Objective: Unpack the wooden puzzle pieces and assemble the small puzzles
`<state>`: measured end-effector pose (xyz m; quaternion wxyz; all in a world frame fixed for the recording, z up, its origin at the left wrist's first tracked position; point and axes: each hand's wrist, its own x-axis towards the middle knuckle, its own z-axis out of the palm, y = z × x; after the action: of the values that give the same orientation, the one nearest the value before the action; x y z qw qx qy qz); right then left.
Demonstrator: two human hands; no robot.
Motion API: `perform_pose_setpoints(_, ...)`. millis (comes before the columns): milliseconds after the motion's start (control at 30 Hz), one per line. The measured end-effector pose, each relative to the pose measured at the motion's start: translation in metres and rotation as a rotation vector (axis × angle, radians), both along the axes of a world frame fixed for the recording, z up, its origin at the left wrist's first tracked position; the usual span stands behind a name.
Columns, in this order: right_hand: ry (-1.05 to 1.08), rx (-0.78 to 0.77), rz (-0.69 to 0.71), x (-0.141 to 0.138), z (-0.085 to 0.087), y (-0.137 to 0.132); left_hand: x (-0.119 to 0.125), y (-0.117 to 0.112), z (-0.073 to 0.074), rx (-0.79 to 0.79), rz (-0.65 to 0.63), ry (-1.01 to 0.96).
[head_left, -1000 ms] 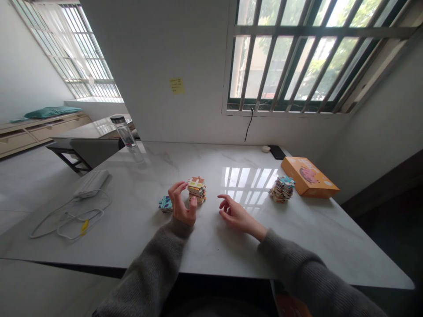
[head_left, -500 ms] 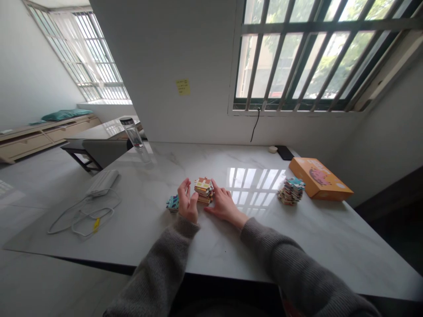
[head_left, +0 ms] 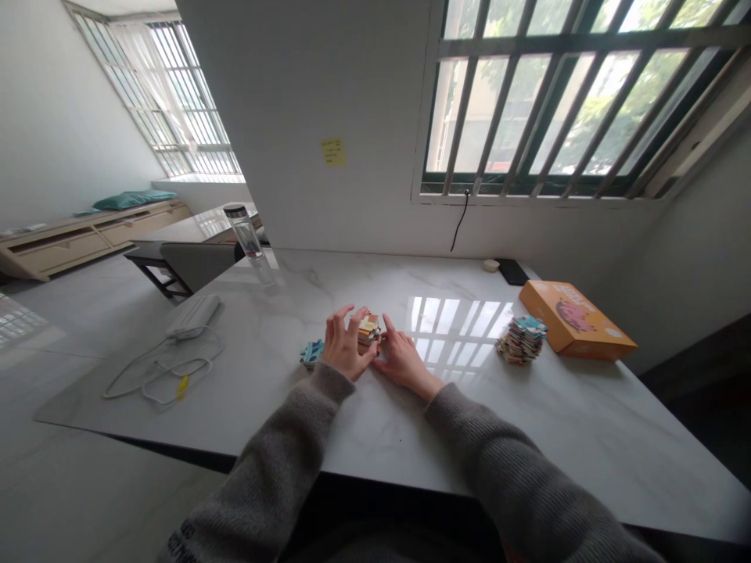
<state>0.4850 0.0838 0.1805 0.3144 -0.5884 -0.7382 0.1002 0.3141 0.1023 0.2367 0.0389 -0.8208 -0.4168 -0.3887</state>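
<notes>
A stack of jigsaw puzzle pieces (head_left: 369, 327), with orange and yellow print on top, stands between my two hands on the table. My left hand (head_left: 345, 344) curves over its left side, fingers behind and thumb in front, gripping it. On the opposite side, my right hand (head_left: 404, 361) presses against the stack with index finger and thumb. A smaller stack of blue-teal puzzle pieces (head_left: 310, 353) sits just left of my left hand, which partly covers it. Farther right rises a taller, uneven stack of puzzle pieces (head_left: 521, 341) with blue on top.
An orange box (head_left: 575, 319) lies at the right, beside the tall stack. Behind it are a black flat object (head_left: 512, 272) and a small white item (head_left: 490, 266). On the left, a white device (head_left: 193, 317) trails a looped cable (head_left: 158, 391); a glass bottle (head_left: 243, 233) stands farther back.
My left hand has swung over and closed around the left side of the orange-topped stack. My right hand stays at its right side. The view has shifted slightly.
</notes>
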Motion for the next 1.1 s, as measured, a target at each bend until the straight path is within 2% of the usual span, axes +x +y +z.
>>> perform_pose_setpoints(167, 0.017, 0.023, 0.025, 0.001, -0.002, 0.001, -0.006, 0.032, 0.029, -0.274, -0.116, 0.391)
perform_pose_setpoints(300, 0.053, 0.054, 0.019, 0.002, -0.002, 0.001, 0.003, 0.052, 0.049, -0.341, -0.224, 0.666)
perform_pose_setpoints(433, 0.068, 0.074, 0.004, 0.003, -0.004, 0.001, 0.016, 0.067, 0.058, -0.38, -0.356, 0.883)
perform_pose_setpoints(667, 0.029, 0.065, 0.05, 0.004, -0.001, 0.0, 0.03, 0.072, 0.059, -0.375, -0.384, 0.998)
perform_pose_setpoints(900, 0.047, 0.06, 0.072, 0.012, 0.0, -0.005, 0.031, 0.081, 0.046, -0.365, -0.447, 0.944)
perform_pose_setpoints(1100, 0.057, 0.067, 0.078, 0.013, 0.001, -0.006, 0.027, 0.091, 0.041, -0.362, -0.43, 0.92)
